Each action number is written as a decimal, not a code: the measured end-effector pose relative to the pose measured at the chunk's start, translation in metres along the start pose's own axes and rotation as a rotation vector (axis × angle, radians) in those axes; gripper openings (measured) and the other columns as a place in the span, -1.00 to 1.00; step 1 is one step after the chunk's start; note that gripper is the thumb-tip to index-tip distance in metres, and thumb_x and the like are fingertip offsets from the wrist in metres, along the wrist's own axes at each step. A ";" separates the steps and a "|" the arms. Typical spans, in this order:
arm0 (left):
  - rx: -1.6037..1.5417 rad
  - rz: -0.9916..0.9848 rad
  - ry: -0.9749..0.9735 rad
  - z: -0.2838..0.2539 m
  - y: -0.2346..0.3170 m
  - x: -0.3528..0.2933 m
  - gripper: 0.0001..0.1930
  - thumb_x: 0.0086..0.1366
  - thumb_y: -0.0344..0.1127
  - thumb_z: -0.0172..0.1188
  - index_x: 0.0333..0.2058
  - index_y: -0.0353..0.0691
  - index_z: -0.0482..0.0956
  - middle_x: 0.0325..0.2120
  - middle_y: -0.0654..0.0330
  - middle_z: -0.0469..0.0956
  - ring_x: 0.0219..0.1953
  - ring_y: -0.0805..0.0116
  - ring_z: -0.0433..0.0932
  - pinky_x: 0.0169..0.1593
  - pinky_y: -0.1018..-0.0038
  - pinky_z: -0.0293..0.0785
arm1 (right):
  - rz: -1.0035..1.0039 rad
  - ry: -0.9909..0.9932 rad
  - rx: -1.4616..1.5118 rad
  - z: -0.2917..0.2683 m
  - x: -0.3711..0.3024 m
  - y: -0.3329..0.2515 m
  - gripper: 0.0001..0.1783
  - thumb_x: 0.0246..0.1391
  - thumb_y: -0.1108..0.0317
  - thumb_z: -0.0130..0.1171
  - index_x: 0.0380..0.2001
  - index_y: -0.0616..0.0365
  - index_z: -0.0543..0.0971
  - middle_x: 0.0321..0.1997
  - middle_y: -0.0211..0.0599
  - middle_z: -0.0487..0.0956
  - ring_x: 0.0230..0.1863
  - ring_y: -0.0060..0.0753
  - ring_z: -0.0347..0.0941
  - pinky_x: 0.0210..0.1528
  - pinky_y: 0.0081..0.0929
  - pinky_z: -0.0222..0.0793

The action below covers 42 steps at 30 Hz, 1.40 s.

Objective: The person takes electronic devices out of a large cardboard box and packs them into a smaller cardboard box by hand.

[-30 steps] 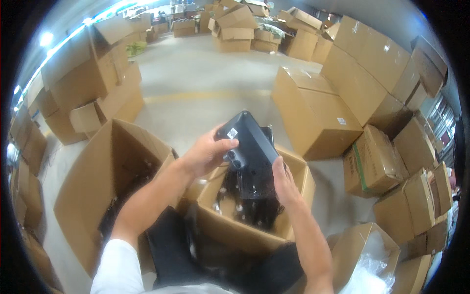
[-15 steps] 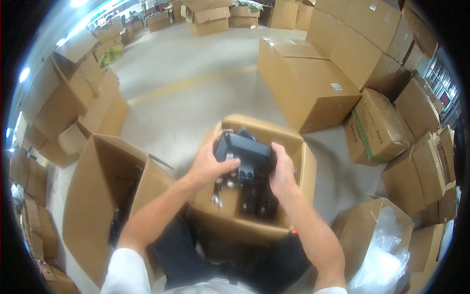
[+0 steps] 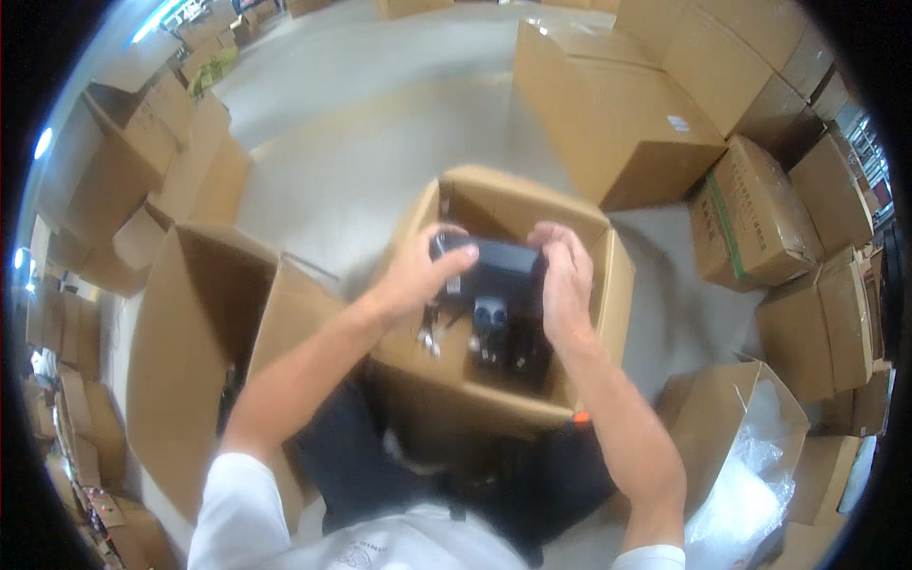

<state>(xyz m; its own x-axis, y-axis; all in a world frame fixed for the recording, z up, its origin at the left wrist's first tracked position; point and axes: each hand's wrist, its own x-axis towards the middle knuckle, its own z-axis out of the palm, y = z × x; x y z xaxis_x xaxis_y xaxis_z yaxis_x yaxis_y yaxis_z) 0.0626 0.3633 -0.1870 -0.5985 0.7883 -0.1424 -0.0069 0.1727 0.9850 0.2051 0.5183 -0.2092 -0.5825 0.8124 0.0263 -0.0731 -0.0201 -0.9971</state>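
Between my two hands is a black, box-shaped device (image 3: 503, 264) with a glossy surface, blurred by motion. My left hand (image 3: 429, 271) grips its left end, thumb lying on top. Against its right end rests my right hand (image 3: 565, 285), fingers bent over the far edge. A grey piece with two dark round parts (image 3: 491, 315) shows just below the device; I cannot tell whether it belongs to it. Under my hands stands an open cardboard box (image 3: 475, 403). Inside lie small whitish pieces (image 3: 429, 340) and dark items (image 3: 518, 361), too blurred to name.
A tall open carton (image 3: 180, 380) stands at my left. By my right forearm, another open carton (image 3: 708, 418) has clear plastic wrapping (image 3: 746, 494) spilling from it. Large closed cartons (image 3: 627, 114) are stacked at the far right, near a green-taped carton (image 3: 750, 214).
Both hands and the black device have moved up in the picture, and its top now tilts differently. The view has tipped downward, so the open box appears higher.
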 end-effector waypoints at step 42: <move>0.090 -0.806 -0.268 0.006 -0.359 0.082 -0.64 0.33 -0.39 0.30 0.08 -0.23 0.50 -0.03 0.13 0.61 0.02 0.23 0.54 0.11 0.22 0.47 | 0.150 -1.141 -1.251 -0.017 0.059 0.205 -0.68 0.07 0.41 0.23 -0.08 0.09 0.72 0.04 -0.16 0.68 0.08 -0.15 0.62 0.03 -0.30 0.56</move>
<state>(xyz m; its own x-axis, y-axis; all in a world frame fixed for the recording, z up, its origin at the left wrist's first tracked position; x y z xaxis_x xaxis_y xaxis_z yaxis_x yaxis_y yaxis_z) 0.0209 0.3690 -0.5528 -0.2282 0.5158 -0.8257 -0.2788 0.7780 0.5631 0.1695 0.5716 -0.4133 -0.8075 0.0337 -0.5889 0.3433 0.8387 -0.4227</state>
